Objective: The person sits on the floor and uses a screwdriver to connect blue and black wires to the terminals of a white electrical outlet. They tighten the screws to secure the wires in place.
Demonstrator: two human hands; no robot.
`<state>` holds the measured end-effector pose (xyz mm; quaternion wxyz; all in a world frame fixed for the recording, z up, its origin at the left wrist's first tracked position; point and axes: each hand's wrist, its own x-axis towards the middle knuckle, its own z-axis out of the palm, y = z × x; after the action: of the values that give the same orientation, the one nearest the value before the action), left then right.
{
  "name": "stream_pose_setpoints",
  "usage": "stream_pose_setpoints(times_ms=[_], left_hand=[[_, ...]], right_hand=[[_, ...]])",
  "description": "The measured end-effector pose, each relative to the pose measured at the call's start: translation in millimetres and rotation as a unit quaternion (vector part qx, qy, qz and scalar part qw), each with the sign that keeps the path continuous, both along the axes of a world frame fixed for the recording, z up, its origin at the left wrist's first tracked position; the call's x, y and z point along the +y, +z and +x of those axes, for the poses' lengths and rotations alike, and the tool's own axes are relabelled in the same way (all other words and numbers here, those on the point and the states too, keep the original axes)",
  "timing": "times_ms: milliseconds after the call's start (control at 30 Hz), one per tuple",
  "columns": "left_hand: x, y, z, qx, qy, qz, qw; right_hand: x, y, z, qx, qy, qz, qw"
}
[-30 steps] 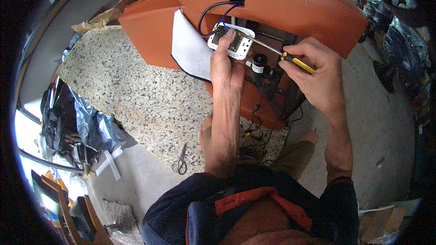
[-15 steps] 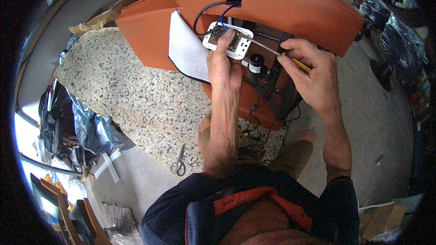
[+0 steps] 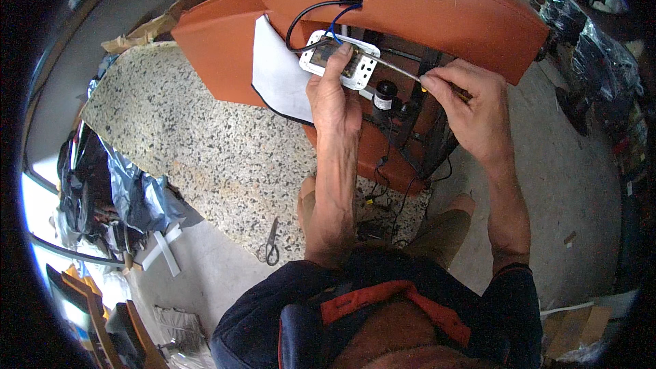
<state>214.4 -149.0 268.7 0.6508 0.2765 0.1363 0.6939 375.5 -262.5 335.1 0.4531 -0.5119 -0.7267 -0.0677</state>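
My left hand (image 3: pixel 333 102) grips a white rectangular socket plate (image 3: pixel 367 67), its back turned up and my thumb lying across it. A black cable (image 3: pixel 292 31) and a blue wire (image 3: pixel 333 22) run from the plate to a square hole in the orange-brown upholstered furniture piece (image 3: pixel 424 3). My right hand (image 3: pixel 478 109) is closed round the handle of a screwdriver (image 3: pixel 395 67). Its metal shaft slants left to the plate, and the tip lies by my left thumb, where the exact contact is hidden. Most of the handle is covered by my fingers.
Below the plate, a black cylindrical part (image 3: pixel 385 90) sits in the dark metal frame (image 3: pixel 427 143), with thin cables hanging down. White fabric (image 3: pixel 279 75) hangs left of the plate. Scissors (image 3: pixel 272 246) lie on the edge of a speckled foam mat (image 3: pixel 184 123). Plastic-wrapped items (image 3: pixel 601 55) stand right.
My right fingers have shifted and curled further over the screwdriver handle, hiding more of its yellow part. The socket plate has moved slightly left with my left hand.
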Motion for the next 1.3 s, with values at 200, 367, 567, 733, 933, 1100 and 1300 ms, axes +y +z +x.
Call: stream_pose_setpoints(times_ms=[200,367,567,733,933,1100,1300], left_hand=[[-2.7,3.3,-1.1,0.0,0.0,-0.007,1.0],[-2.5,4.2,-3.8,-0.027,-0.017,0.003,0.999],[-3.0,4.0,-4.7,-0.023,-0.009,-0.002,1.0],[-1.7,3.5,-4.4,-0.012,0.005,0.0,1.0],[-0.6,2.2,-3.5,-0.012,0.009,0.006,1.0],[-1.8,2.0,-5.0,0.001,0.007,0.0,1.0],[-3.8,2.6,-5.4,0.001,0.01,0.012,1.0]], right_hand=[[7.3,3.2,5.3,0.125,0.037,-0.136,0.982],[7.2,0.2,8.8,0.084,0.02,-0.082,0.993],[11.8,-13.4,4.9,0.11,0.038,-0.05,0.992],[12.8,-12.2,7.6,0.098,0.042,-0.012,0.994],[7.1,-8.7,7.8,0.058,0.031,-0.024,0.998],[7.8,-10.5,5.5,0.1,0.053,-0.007,0.994],[2.4,-14.5,6.0,0.014,0.002,0.017,1.0]])
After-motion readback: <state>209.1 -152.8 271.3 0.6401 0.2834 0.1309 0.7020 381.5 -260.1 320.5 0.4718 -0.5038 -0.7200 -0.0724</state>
